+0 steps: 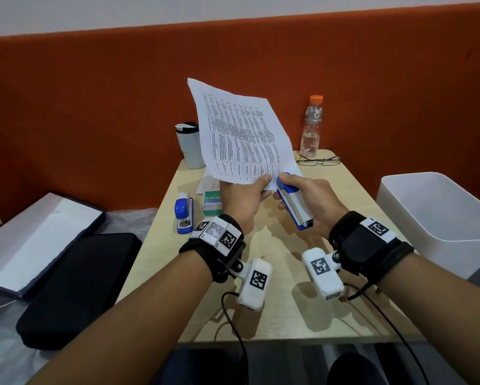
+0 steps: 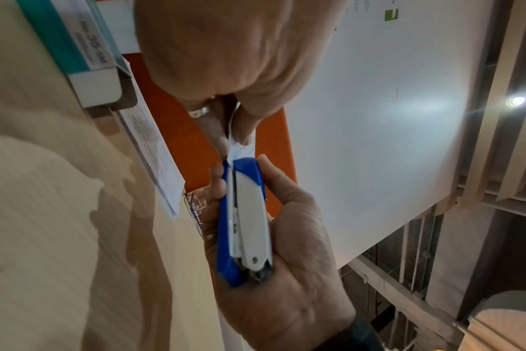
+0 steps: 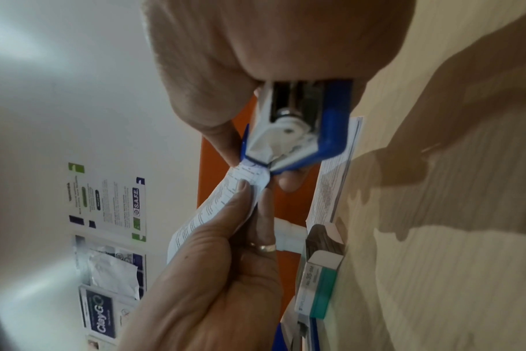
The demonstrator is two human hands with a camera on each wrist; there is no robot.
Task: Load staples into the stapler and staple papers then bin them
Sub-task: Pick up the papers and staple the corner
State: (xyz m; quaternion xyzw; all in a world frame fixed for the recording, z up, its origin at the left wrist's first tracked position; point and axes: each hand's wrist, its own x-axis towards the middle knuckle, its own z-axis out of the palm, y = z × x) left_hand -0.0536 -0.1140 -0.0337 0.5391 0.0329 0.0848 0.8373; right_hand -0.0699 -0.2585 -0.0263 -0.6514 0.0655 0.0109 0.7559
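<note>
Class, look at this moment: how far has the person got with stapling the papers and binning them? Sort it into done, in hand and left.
Done: loading cannot be confirmed, though a staple box sits on the table.
In hand: the left hand pinches the papers near a corner, and the right hand grips a stapler whose mouth is on that corner.
Left: dropping the papers into the white bin.

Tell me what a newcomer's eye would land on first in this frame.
First, the printed papers raised above the table's middle, pinched at their lower corner by the left hand. Right beside it, the right hand grips a blue and white stapler whose mouth is on that corner. Then the second stapler lying at the table's left edge and the white bin on the right.
</note>
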